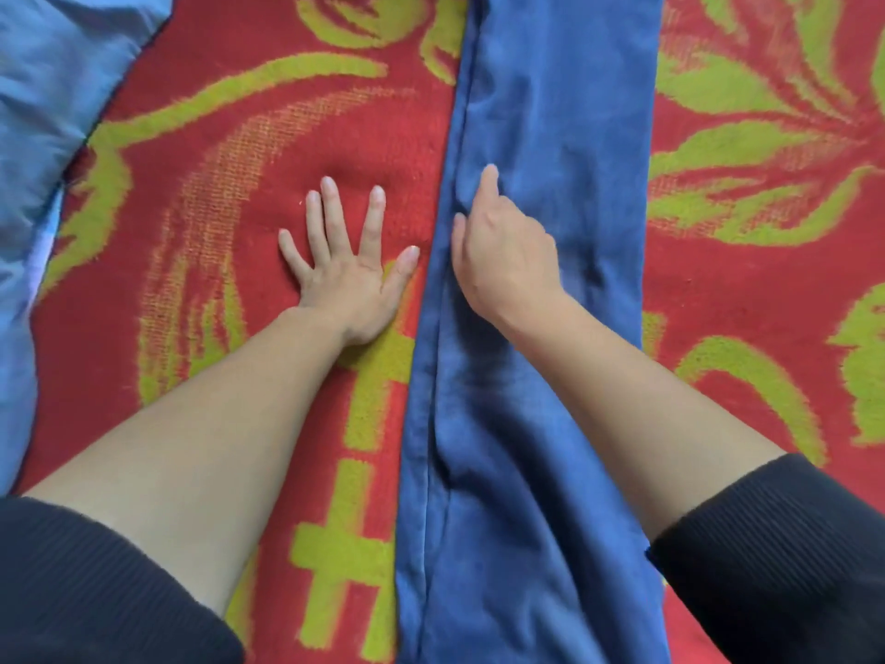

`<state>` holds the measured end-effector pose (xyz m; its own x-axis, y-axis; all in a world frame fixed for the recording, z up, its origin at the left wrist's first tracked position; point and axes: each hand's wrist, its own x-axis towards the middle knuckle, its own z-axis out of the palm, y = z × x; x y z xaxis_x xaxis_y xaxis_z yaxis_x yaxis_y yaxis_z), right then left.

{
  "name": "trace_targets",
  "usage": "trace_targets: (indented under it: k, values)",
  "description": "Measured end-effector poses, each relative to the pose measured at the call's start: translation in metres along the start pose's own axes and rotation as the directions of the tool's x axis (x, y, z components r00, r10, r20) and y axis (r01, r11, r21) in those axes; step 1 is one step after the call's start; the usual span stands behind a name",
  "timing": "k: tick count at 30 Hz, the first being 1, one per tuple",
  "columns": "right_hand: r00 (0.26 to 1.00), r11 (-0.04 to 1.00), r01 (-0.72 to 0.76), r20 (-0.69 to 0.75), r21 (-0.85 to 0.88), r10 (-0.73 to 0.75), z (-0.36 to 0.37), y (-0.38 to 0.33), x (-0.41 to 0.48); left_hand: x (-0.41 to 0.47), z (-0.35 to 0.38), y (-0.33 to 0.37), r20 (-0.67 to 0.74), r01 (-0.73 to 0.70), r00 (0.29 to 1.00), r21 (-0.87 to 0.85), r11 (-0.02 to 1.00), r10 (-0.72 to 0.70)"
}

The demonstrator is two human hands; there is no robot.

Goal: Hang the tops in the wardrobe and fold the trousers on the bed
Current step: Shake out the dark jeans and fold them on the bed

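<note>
Dark blue trousers (550,136) lie stretched out lengthwise on the bed, one leg laid over the other, running from the near edge to the far edge of the view. My left hand (349,261) rests flat on the red blanket just left of the trousers, fingers spread, holding nothing. My right hand (503,251) lies on the trousers near their left seam, fingers curled against the cloth; whether it pinches the fabric I cannot tell. Both forearms are bare, with black sleeves pushed up.
A red blanket with yellow-green leaf patterns (215,151) covers the bed. A light blue cloth or pillow (48,112) lies bunched at the far left edge of the blanket.
</note>
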<state>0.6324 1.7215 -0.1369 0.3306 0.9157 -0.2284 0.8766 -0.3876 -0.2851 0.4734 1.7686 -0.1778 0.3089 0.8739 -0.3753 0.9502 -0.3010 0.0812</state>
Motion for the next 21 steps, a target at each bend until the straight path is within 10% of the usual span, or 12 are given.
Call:
trace_targets:
  k: [5, 11, 15, 21]
  values:
    - [0.995, 0.945, 0.091, -0.077, 0.314, -0.071, 0.001, -0.005, -0.003, 0.005, -0.01, -0.002, 0.087, -0.005, 0.996, 0.0, 1.0, 0.005]
    - [0.921, 0.954, 0.267, -0.329, 0.136, -0.21, 0.0, 0.003, -0.118, 0.008, -0.009, -0.004, 0.104, -0.013, 0.995, -0.006, 1.0, 0.014]
    - [0.941, 0.935, 0.332, -0.119, 0.127, -0.318, 0.032, 0.001, -0.233, 0.008, -0.011, -0.005, 0.114, -0.014, 0.993, -0.009, 1.0, 0.015]
    - [0.973, 0.985, -0.035, 0.23, 0.168, -0.004, 0.052, 0.005, -0.242, 0.011, -0.011, -0.007, 0.085, -0.005, 0.996, 0.02, 1.0, 0.003]
